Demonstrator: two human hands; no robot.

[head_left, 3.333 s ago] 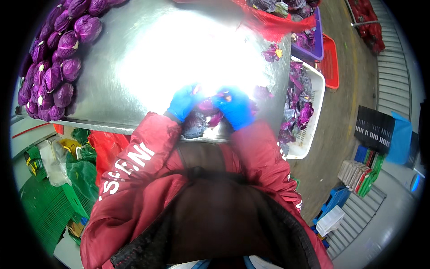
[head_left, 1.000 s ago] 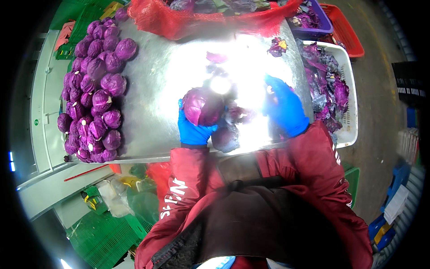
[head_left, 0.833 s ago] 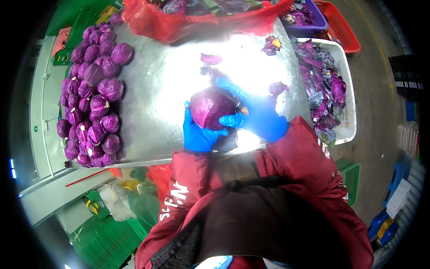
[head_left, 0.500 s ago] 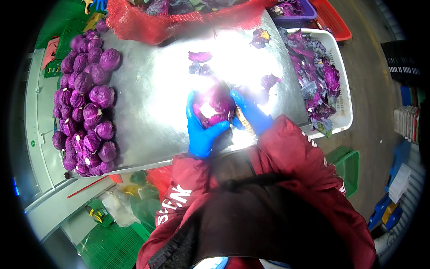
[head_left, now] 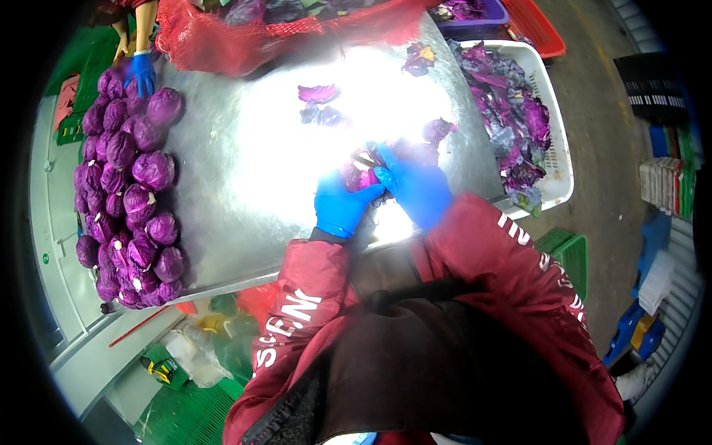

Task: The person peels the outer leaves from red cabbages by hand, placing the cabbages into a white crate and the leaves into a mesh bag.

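A purple cabbage (head_left: 359,176), partly covered by fingers and washed out by glare, is between my two blue-gloved hands above the metal table. My left hand (head_left: 344,205) is closed round its near left side. At the cabbage's right side, my right hand (head_left: 417,187) has its fingers curled in. The knife's tan handle, visible in that hand half a second ago, is now hidden by the glove. Loose purple leaves (head_left: 319,93) lie beyond my hands, and another leaf (head_left: 439,130) lies to the right.
Several purple cabbages (head_left: 153,171) are heaped along the table's left side. A co-worker's blue-gloved hand (head_left: 141,74) touches their far end. A red mesh sack (head_left: 222,44) lies across the back. On the right stands a white crate (head_left: 558,141) of leaves, with purple and red (head_left: 547,33) crates behind.
My right hand has turned inward over the cabbage, hiding the knife handle; less of the cabbage shows. The co-worker's gloved hand has come onto the heap. The whole view has shifted slightly.
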